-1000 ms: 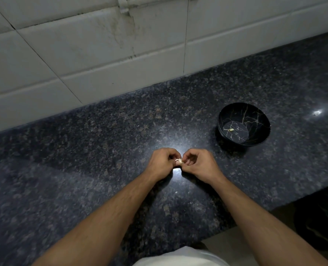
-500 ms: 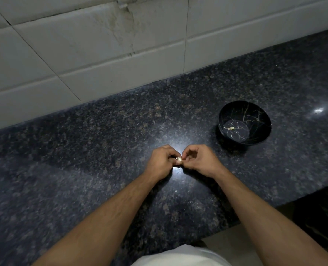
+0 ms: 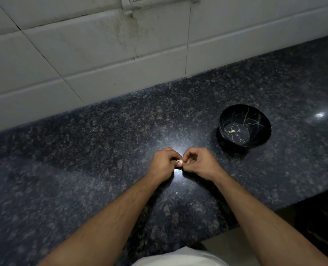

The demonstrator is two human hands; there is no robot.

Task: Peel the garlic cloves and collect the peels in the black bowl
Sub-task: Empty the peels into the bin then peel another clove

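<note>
Both hands meet over the dark speckled granite counter [image 3: 101, 169], knuckles up, fingers curled in toward each other. The left hand [image 3: 164, 164] pinches a small pale garlic clove [image 3: 180, 161] at its fingertips, and the clove pokes out of that pinch toward the right hand [image 3: 201, 163], whose curled fingers close on it from the other side. So the clove sits right in the narrow gap between the two grips, touching both, held a little above the bright glare on the stone. Most of it is hidden by the fingers; whether any skin is loose on it is too small to tell.

Off to the right of the grip and farther back stands the round black bowl with thin gold veining [image 3: 263, 123], well apart from the hands. One small pale scrap of peel [image 3: 232, 131] lies on its flat bottom. Nearer the body than the grip, between the forearms, a tiny pale fleck [image 3: 176, 193] rests on the counter. Behind everything runs a wall of large white tiles [image 3: 82, 54], streaked with grime.
</note>
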